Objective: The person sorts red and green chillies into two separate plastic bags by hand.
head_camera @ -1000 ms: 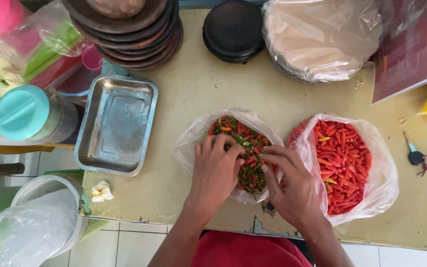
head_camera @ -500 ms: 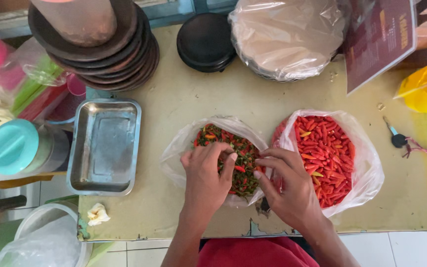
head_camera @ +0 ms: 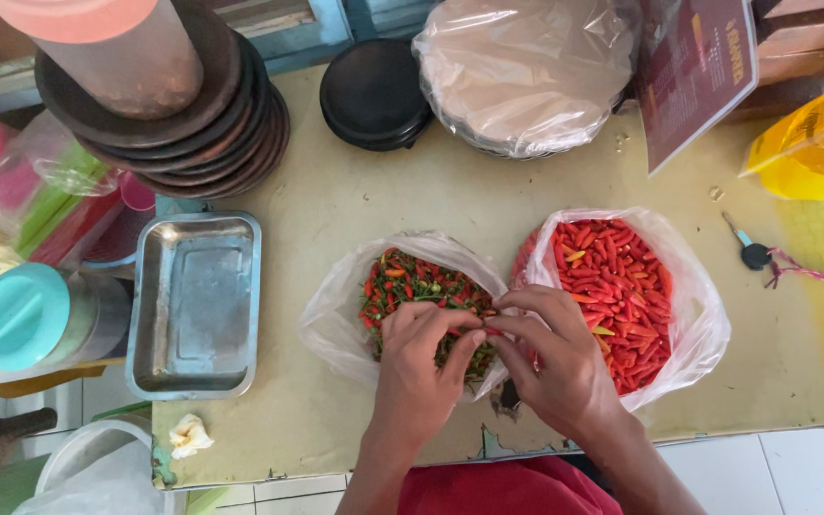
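A small red chilli (head_camera: 491,331) sits pinched between the fingertips of both hands, just above the near edge of a clear plastic bag of mixed red chillies and green stems (head_camera: 412,296) that lies open on the worn cream tabletop (head_camera: 336,200). The left hand (head_camera: 420,367) curls its fingers in over that bag, thumb and forefinger closed on the chilli; the right hand (head_camera: 560,358) meets it from the other side, its fingertips also gripping the chilli. Just beside, to the right, a second clear plastic bag filled with plain red chillies (head_camera: 622,286) touches the right hand's back. Left of the bags rests a rectangular steel tray (head_camera: 197,305), and beyond it a teal-lidded jar (head_camera: 26,315). Farther back stand a stack of dark round plates (head_camera: 183,124), a black round lid (head_camera: 374,91) and a plastic-wrapped bowl (head_camera: 526,72). A key on a pink cord (head_camera: 751,250) lies well apart at the right
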